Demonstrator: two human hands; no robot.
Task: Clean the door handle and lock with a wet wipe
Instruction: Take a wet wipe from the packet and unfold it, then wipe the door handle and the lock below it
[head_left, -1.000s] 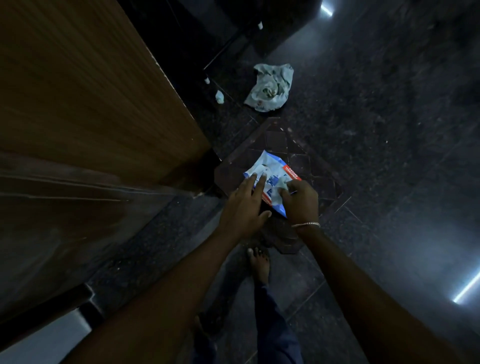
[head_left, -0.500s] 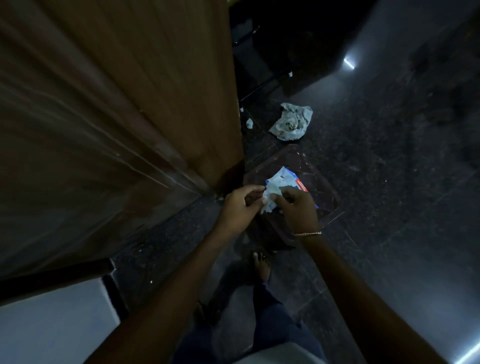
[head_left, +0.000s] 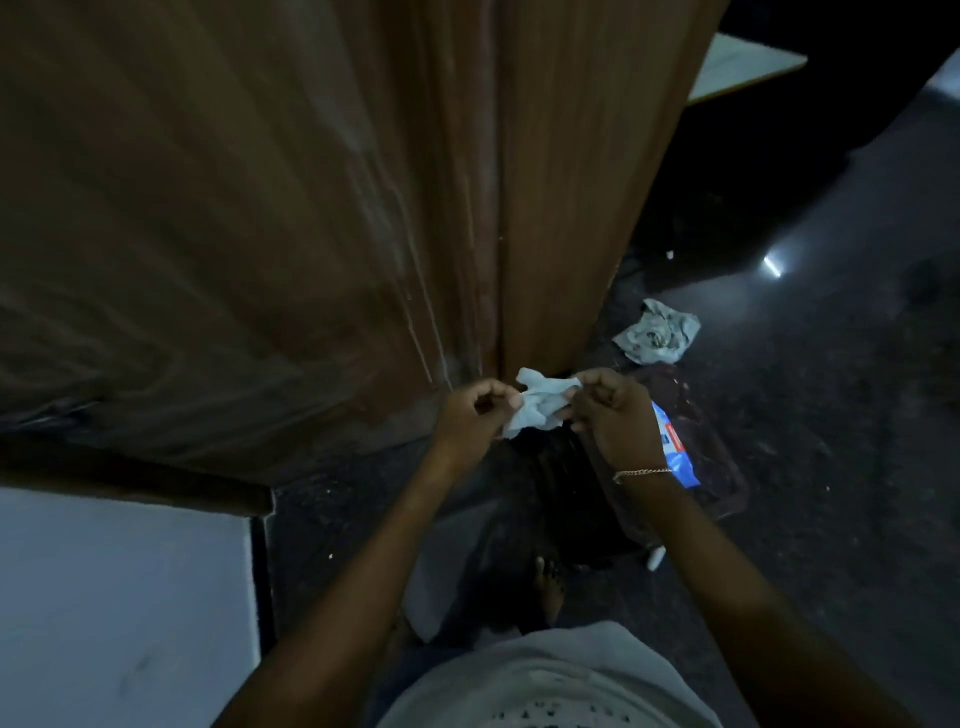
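A crumpled white wet wipe (head_left: 537, 404) hangs between my two hands in front of the brown wooden door (head_left: 322, 208). My left hand (head_left: 475, 415) pinches its left side and my right hand (head_left: 615, 415), with a thin bracelet on the wrist, pinches its right side. The blue and white wipe packet (head_left: 675, 452) lies on a dark brown mat (head_left: 717, 467) on the floor, partly hidden behind my right wrist. No door handle or lock shows in this view.
A crumpled pale cloth (head_left: 657, 332) lies on the dark stone floor (head_left: 831, 415) beyond the mat. A white wall (head_left: 114, 613) is at lower left. My bare foot (head_left: 550, 587) stands below my hands. The door's free edge (head_left: 644, 208) faces a dark opening.
A wipe has come out of the packet, which now lies on the mat. Both hands rose with the wipe, and my view lifted toward the door.
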